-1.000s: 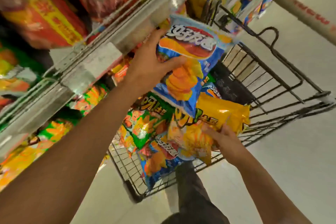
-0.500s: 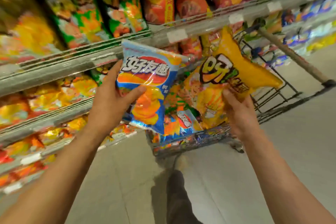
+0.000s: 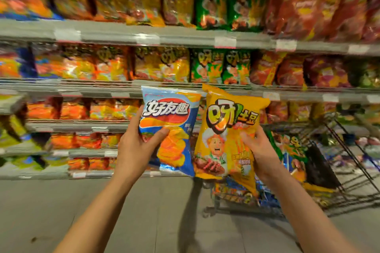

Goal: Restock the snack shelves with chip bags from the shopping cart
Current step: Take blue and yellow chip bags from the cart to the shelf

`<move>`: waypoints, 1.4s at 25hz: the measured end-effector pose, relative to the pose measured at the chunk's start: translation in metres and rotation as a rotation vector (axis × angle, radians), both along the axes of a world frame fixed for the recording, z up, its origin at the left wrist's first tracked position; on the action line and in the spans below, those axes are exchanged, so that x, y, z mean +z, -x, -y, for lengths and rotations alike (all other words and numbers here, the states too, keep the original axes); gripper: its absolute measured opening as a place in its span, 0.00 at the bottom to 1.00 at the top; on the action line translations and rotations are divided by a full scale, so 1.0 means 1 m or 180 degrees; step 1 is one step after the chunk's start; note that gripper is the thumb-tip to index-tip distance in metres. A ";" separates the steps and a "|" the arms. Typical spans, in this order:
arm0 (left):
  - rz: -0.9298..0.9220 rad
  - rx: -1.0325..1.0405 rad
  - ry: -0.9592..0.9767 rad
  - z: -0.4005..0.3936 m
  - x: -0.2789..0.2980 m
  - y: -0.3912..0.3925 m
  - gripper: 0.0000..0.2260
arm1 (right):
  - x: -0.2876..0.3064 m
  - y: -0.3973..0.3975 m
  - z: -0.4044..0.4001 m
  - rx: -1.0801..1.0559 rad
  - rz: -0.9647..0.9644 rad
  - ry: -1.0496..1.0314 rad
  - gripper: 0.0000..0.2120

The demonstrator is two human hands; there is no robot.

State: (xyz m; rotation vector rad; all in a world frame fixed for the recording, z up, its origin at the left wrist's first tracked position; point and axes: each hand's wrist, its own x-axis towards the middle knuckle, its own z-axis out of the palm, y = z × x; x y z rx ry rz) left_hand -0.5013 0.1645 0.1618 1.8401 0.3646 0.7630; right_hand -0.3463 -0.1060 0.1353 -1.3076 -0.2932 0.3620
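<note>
Before the stocked snack shelves, the left hand grips a glossy blue chip bag by its lower edge, while the right hand grips a crinkly yellow chip bag, the two puffy bags upright and touching. Beside them at right, the wire shopping cart holds more bags, with bare grey floor below.

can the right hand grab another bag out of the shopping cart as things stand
Probably not yet. The right hand already holds the yellow chip bag up in front of the shelves, so its grip is taken. The shopping cart sits just behind and below it, with nothing between them.
</note>
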 end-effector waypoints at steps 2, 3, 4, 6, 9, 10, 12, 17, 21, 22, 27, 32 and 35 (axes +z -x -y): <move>0.0085 0.0158 0.0088 -0.011 0.002 0.022 0.29 | 0.008 0.007 -0.021 0.0201 -0.0173 0.0001 0.18; 0.0092 0.0230 0.0117 -0.014 0.002 0.030 0.28 | 0.008 0.008 -0.030 0.0329 -0.0229 0.0006 0.21; 0.0080 0.0300 0.0132 -0.018 0.003 0.037 0.27 | 0.009 0.008 -0.040 0.0471 -0.0261 0.0002 0.23; 0.0064 0.0405 0.0164 -0.024 0.001 0.048 0.25 | 0.009 0.008 -0.058 0.0745 -0.0282 -0.0002 0.23; 0.0072 0.0602 0.0177 -0.034 -0.003 0.056 0.29 | 0.013 0.007 -0.080 0.1000 -0.0244 0.0171 0.24; 0.0071 0.0639 0.0190 -0.037 -0.004 0.058 0.30 | 0.014 0.007 -0.085 0.1077 -0.0282 0.0239 0.29; 0.0079 0.0692 0.0214 -0.041 -0.005 0.059 0.31 | 0.014 0.006 -0.090 0.1214 -0.0391 0.0361 0.44; 0.0025 0.0729 0.0278 -0.047 -0.011 0.058 0.33 | 0.017 0.016 -0.096 0.1375 -0.0024 0.0474 0.44; -0.0067 0.0634 0.0346 -0.049 -0.024 0.058 0.33 | 0.014 0.027 -0.094 0.1224 0.0057 0.0482 0.40; -0.0105 0.0605 0.0355 -0.049 -0.028 0.057 0.33 | 0.011 0.029 -0.093 0.1175 0.0057 0.0504 0.38; -0.0205 0.0436 0.0371 -0.058 -0.036 0.039 0.32 | -0.006 0.023 -0.096 0.0750 -0.0026 0.0752 0.32; -0.0218 0.0466 0.0454 -0.089 -0.041 0.011 0.33 | -0.006 -0.009 -0.126 0.0779 -0.0127 0.0842 0.28; -0.0199 0.0556 0.0503 -0.119 -0.043 -0.008 0.33 | -0.009 -0.039 -0.159 0.0776 -0.0155 0.0901 0.25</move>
